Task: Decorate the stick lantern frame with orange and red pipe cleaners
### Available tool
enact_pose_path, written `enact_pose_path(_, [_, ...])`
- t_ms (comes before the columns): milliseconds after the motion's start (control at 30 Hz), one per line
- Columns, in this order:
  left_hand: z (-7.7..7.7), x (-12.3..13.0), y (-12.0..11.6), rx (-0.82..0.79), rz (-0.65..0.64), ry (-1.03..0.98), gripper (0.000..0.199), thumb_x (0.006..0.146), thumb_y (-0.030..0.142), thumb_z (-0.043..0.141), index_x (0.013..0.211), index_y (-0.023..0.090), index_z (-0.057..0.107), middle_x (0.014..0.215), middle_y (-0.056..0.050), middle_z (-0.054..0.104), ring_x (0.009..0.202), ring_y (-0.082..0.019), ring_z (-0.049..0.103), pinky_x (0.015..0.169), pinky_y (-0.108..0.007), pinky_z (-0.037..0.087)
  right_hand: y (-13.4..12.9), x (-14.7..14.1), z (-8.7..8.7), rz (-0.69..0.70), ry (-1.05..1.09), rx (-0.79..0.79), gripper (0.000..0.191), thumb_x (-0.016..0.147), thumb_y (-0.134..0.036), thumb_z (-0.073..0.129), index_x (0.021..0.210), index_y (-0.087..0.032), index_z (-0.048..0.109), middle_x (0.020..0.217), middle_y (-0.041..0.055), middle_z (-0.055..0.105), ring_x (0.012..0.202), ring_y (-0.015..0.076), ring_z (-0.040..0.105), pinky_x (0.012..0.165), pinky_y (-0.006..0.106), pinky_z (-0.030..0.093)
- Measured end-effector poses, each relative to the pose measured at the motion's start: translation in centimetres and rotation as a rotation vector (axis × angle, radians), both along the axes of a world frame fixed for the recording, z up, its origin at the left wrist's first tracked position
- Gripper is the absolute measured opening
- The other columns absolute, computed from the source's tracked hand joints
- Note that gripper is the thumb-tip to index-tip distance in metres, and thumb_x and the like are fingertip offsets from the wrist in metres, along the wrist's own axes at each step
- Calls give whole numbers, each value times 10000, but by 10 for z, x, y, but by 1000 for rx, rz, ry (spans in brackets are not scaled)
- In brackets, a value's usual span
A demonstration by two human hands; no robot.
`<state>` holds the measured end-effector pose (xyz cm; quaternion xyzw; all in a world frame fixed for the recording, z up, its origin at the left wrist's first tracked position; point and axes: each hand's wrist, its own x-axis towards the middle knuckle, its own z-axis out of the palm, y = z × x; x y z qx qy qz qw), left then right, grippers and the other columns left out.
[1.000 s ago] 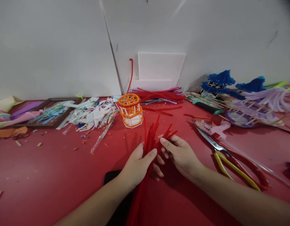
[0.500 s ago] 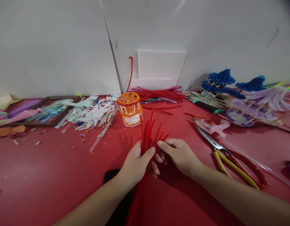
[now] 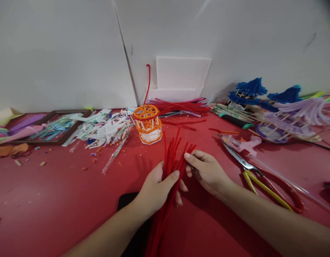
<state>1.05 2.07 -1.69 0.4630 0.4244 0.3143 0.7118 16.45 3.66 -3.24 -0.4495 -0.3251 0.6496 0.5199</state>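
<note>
A bundle of red pipe cleaners stands tilted in my left hand, its thumb pressed across the front of the stems. The lower ends run down toward the bottom edge of the view. My right hand pinches a few stems at the bundle's right side between thumb and fingers, holding their tips slightly apart from the others. Just beyond the bundle, a small orange and white round frame with thin posts is upright on the red table.
Large scissors and a pink glue gun lie at right, before blue and lilac models. More red pipe cleaners lie by white boards. Scraps and a brown frame are left. A black flat object lies under my left arm.
My right hand has moved slightly right and up, drawing a few pipe cleaners away from the others. The left hand has shifted a little to the right with the bundle.
</note>
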Motion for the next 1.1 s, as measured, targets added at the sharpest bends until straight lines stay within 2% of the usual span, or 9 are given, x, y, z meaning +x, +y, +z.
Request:
enact_pose_path(233, [1, 2, 0, -14, -34, -10, 231, 856, 372, 539, 939, 169, 466, 622, 21, 633, 355, -76, 540, 366, -173, 426, -2, -1, 1, 29, 37, -20, 410, 570, -464, 829, 748, -159, 620, 482, -60, 568, 402, 56, 494, 433, 192, 384])
enact_pose_path(433, [3, 4, 1, -64, 90, -17, 292, 831, 449, 551, 888, 175, 469, 715, -1, 648, 396, -92, 566, 362, -204, 457, -7, -3, 0, 158, 7, 10, 355, 671, -462, 769, 756, -159, 603, 457, -52, 561, 423, 75, 528, 440, 191, 386])
enact_pose_path(567, [1, 3, 3, -127, 166, -30, 280, 780, 423, 601, 871, 175, 510, 612, 21, 628, 383, -115, 559, 351, -216, 450, -11, -3, 0, 211, -114, 35, 378, 691, -506, 733, 748, -160, 593, 442, -62, 535, 350, 39, 406, 360, 170, 272])
enact_pose_path(633, [1, 3, 3, -142, 229, -39, 256, 750, 366, 645, 877, 165, 550, 605, 24, 631, 431, -108, 581, 418, -209, 487, -12, -3, 0, 202, -187, 45, 391, 702, -530, 711, 787, -165, 599, 398, -87, 475, 320, 36, 342, 339, 173, 215])
enact_pose_path(733, [1, 4, 3, -131, 264, -85, 257, 733, 315, 686, 903, 147, 589, 695, 3, 668, 586, -99, 640, 584, -201, 541, -12, -2, 0, 145, -267, 59, 394, 706, -536, 700, 805, -168, 601, 374, -101, 422, 326, 46, 330, 351, 182, 232])
enact_pose_path(767, [2, 3, 3, -131, 249, -91, 277, 740, 326, 689, 925, 147, 587, 719, -3, 673, 615, -108, 648, 603, -218, 553, -12, -2, 1, 122, -274, 68, 393, 700, -535, 705, 791, -168, 601, 390, -97, 430, 339, 47, 342, 362, 186, 251])
enact_pose_path(833, [3, 3, 1, -140, 184, -73, 335, 757, 381, 682, 972, 157, 556, 717, -5, 665, 578, -125, 638, 540, -257, 560, -13, -2, 3, 111, -265, 91, 389, 699, -536, 704, 771, -166, 610, 441, -77, 472, 375, 51, 380, 390, 196, 287])
enact_pose_path(967, [5, 1, -1, -84, 85, -5, 385, 762, 467, 664, 937, 172, 489, 639, 42, 593, 381, -56, 488, 358, -183, 421, -12, -2, 5, 145, -259, 139, 352, 696, -495, 721, 758, -156, 650, 544, -31, 567, 450, 61, 431, 442, 213, 334])
enact_pose_path(1100, [4, 2, 0, -14, 143, 19, 338, 758, 436, 659, 855, 184, 455, 593, 76, 529, 349, -14, 368, 330, -145, 321, -10, -2, 1, 45, -257, 126, 349, 670, -488, 737, 777, -166, 652, 516, -48, 529, 431, 70, 428, 439, 225, 353])
